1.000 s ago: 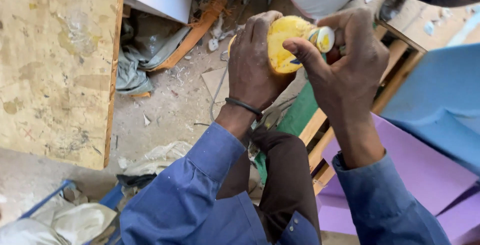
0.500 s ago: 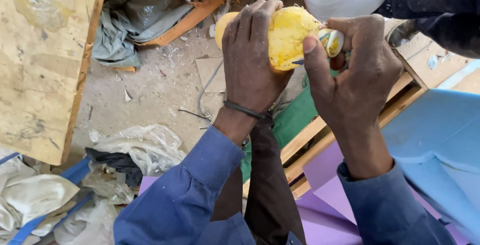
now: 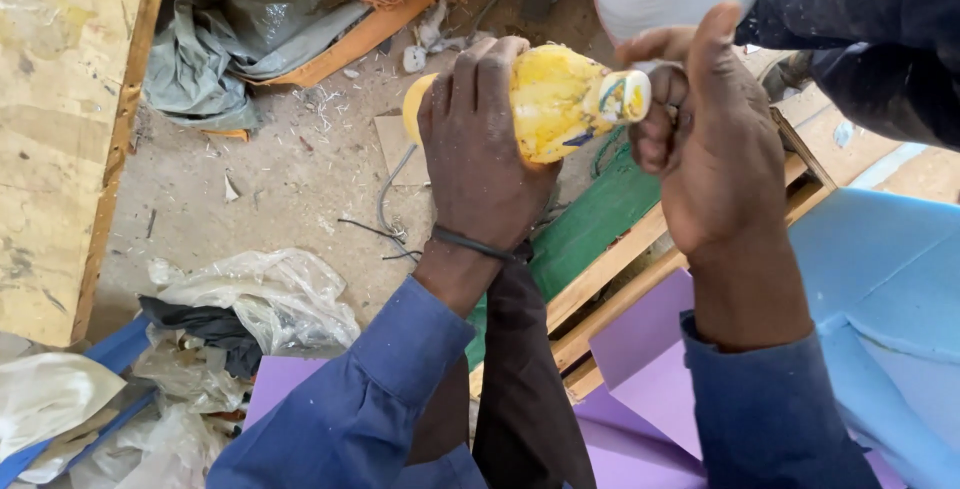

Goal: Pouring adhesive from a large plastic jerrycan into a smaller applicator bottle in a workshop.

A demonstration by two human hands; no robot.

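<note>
Two bare hands: the left hand (image 3: 480,159) and the right hand (image 3: 715,144). One lumpy yellow foam piece (image 3: 545,99). One small yellow-smeared bottle (image 3: 622,97). One thin dark wristband (image 3: 470,242). One rough chipboard panel (image 3: 60,129). One crumpled clear plastic bag (image 3: 270,294). One crumpled grey-green cloth (image 3: 240,34).

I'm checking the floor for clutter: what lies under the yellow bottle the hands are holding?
Below the yellow bottle show a green board, a wooden frame and dusty floor. The left hand and right hand cover whatever lies directly beneath.
</note>
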